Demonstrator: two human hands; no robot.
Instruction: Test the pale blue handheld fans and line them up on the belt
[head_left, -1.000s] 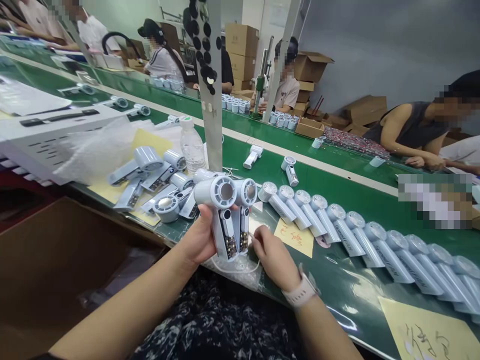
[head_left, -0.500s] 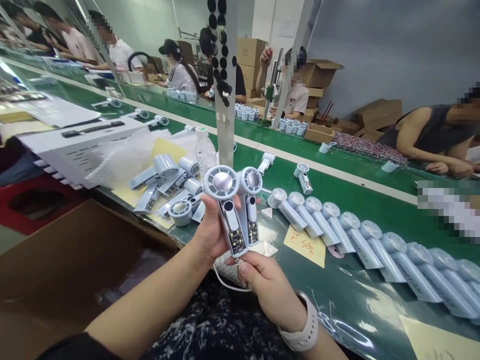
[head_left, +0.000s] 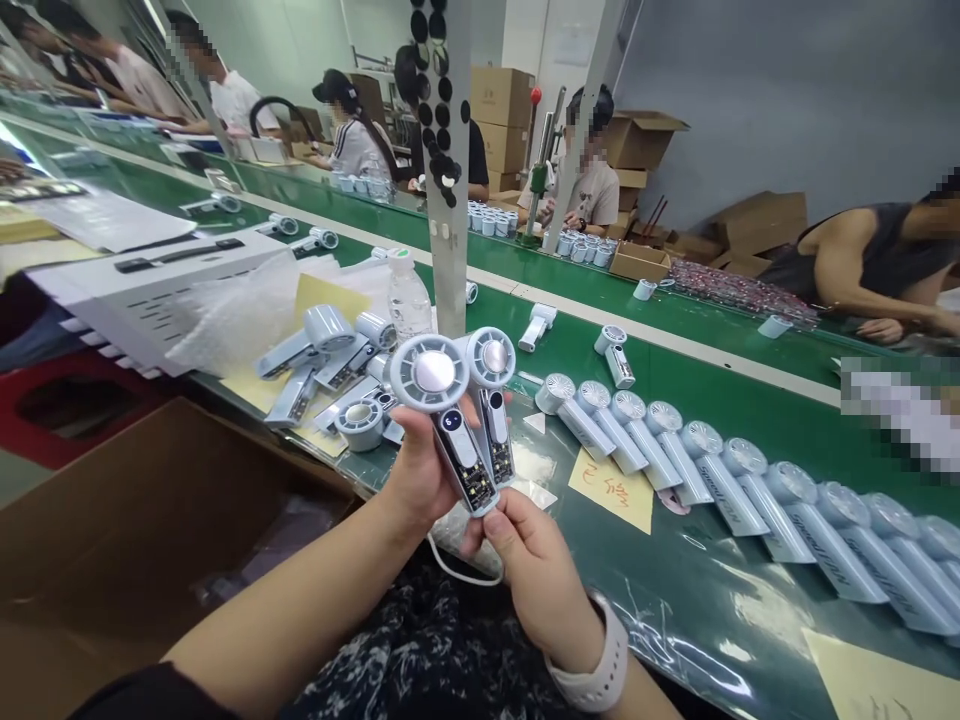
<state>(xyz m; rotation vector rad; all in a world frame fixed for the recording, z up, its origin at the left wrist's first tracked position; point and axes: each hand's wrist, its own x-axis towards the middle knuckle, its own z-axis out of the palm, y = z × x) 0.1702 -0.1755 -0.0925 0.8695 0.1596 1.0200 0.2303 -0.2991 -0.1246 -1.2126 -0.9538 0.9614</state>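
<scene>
The left hand (head_left: 416, 470) was clenched around the handles of two pale-blue handheld fans (head_left: 465, 455), held upright and side by side above the table's near edge, their handles uncovered so the circuit boards showed. The nearer fan's small round display (head_left: 450, 421) showed a lit figure that looked like a 6. The right hand (head_left: 532, 570) pinched the plug of a white cable (head_left: 454, 572) against that fan's base. Just beyond lay a yellow note (head_left: 611, 490) with red handwriting, too loose to read. A row of closed fans (head_left: 720, 480) stretched rightward along the green table (head_left: 675, 590), their handle lettering too blurred to read. A pile of open fans (head_left: 330, 360) lay to the left, beside a water bottle (head_left: 409, 300).
</scene>
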